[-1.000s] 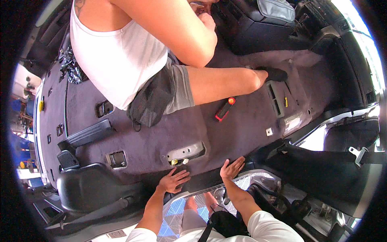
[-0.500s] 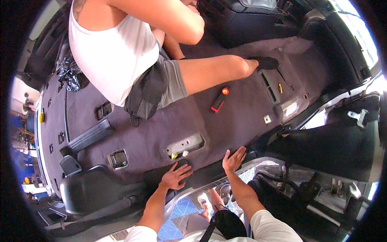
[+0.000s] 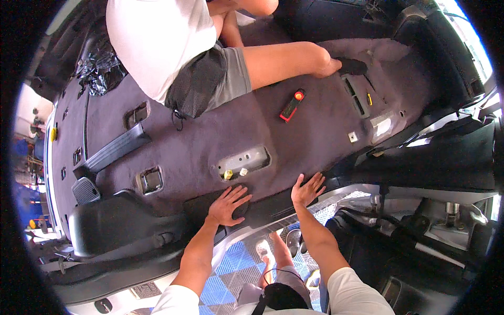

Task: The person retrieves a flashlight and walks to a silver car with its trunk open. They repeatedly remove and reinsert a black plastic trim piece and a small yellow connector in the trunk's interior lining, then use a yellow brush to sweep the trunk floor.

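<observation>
The black sill trim (image 3: 270,211) ran along the near edge of the carpet (image 3: 307,144), right under us. We had the left hand (image 3: 229,205) on it, palm down, fingers fanned up and to the right with the thumb low at the right side. The right hand (image 3: 308,189) lay farther along, fingers slanting up to the right, thumb standing off to the left. Both were flat and well spread, and neither had hold of anything; whether they pressed or merely rested, we could not tell. Placed apart like that, they seemed set to spread any load along the strip. Our forearms (image 3: 198,257) reached up and inward from below, nearly straight, probably so that we could lean over the sill.

Just beyond the left hand, a yellow clip (image 3: 228,174) and a white clip (image 3: 243,171) sat at the near lip of a recess (image 3: 247,159) in the carpet, which perhaps kept them from straying. Farther in lay a red-and-black handheld tool (image 3: 292,106), near a co-worker's bent leg (image 3: 283,65), likely within that person's reach. A yellow-and-black tool (image 3: 369,99) lay off to the right.
</observation>
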### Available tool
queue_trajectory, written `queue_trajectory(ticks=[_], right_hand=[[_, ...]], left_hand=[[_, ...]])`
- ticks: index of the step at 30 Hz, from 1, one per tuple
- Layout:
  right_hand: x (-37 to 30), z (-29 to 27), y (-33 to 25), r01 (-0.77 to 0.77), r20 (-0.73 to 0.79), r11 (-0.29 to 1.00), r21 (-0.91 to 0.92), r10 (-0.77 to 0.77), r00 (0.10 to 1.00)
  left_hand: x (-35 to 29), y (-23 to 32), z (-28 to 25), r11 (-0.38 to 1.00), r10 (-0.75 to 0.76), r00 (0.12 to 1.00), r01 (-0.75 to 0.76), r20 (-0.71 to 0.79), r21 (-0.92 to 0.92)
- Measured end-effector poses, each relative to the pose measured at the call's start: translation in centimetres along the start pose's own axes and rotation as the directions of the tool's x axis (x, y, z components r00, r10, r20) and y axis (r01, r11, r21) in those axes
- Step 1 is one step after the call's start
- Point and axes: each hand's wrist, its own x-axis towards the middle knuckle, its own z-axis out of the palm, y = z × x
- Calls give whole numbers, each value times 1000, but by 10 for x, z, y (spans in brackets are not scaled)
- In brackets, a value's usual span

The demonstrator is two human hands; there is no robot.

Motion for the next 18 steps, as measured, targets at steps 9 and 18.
queue_trajectory(ticks=[9,18], right_hand=[[1,-7,-4,-28,69,999,35,26,997],[1,-3,-3,-2,14,1000,7,2,1000]], left_hand=[[1,-1,-2,1000,6,1000,-6,1,5],[2,-2,-3,1000,6,1000,-6,14,4]])
